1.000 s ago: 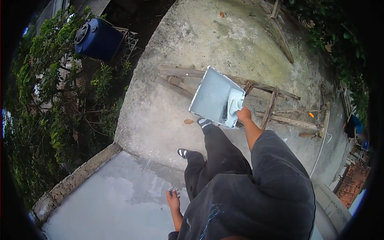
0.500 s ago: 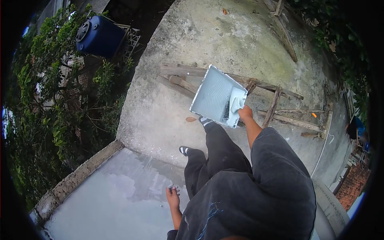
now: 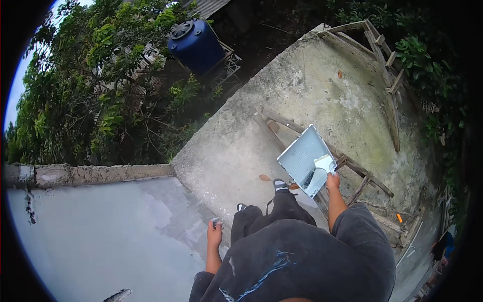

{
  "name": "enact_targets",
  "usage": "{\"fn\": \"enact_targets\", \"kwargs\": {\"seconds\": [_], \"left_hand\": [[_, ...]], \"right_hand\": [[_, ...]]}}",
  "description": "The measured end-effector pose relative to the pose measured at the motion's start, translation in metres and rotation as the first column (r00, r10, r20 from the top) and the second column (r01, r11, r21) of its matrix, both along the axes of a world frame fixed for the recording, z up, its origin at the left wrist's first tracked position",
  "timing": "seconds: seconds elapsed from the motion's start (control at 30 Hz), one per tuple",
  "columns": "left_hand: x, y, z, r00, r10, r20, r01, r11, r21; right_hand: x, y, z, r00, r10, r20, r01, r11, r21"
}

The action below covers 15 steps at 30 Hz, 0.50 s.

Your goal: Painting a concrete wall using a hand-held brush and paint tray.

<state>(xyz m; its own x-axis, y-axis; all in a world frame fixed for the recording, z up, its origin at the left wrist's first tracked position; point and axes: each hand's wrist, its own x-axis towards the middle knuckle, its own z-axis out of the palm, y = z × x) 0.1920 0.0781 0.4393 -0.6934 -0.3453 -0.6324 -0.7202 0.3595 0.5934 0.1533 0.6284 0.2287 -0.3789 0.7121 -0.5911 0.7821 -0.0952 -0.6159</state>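
Note:
My right hand (image 3: 332, 182) is closed on the near right edge of a paint tray (image 3: 301, 152). The tray is pale blue inside with a ribbed floor and a paint-smeared rim, and it hangs tilted out in front of me. A pale, paint-coated piece (image 3: 324, 163) lies at the tray's near right corner beside my fingers; its kind is unclear. Lower left, my left hand (image 3: 214, 234) is raised with curled fingers around a small greyish-white thing (image 3: 216, 220), too small to name. Below it spreads a grey-coated surface (image 3: 100, 226).
A wooden ladder-like frame (image 3: 362, 168) lies on the concrete slab (image 3: 241, 136) beyond the tray. Another wooden frame (image 3: 385, 80) lies at the far right edge. A low rough wall (image 3: 100, 175) borders the coated surface. Past the slab's edge are trees and a blue tank (image 3: 196, 48).
The view has swung leftward, so the slab and tray now appear farther right and lower. My right hand keeps its hold on the tray; my left hand stays raised with fingers curled.

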Motion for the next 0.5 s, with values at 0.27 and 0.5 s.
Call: {"fn": "enact_targets", "kwargs": {"seconds": [0.27, 0.5], "left_hand": [[0.052, -0.070, -0.047, 0.990, 0.083, -0.113, -0.094, 0.991, -0.095], [0.128, -0.136, -0.075, 0.957, 0.290, 0.001, -0.286, 0.944, -0.165]], "right_hand": [[-0.074, -0.066, 0.105, 0.860, -0.361, -0.360, 0.154, 0.857, -0.492], [-0.151, -0.170, 0.161, 0.793, -0.257, -0.552, -0.158, 0.789, -0.594]]}}
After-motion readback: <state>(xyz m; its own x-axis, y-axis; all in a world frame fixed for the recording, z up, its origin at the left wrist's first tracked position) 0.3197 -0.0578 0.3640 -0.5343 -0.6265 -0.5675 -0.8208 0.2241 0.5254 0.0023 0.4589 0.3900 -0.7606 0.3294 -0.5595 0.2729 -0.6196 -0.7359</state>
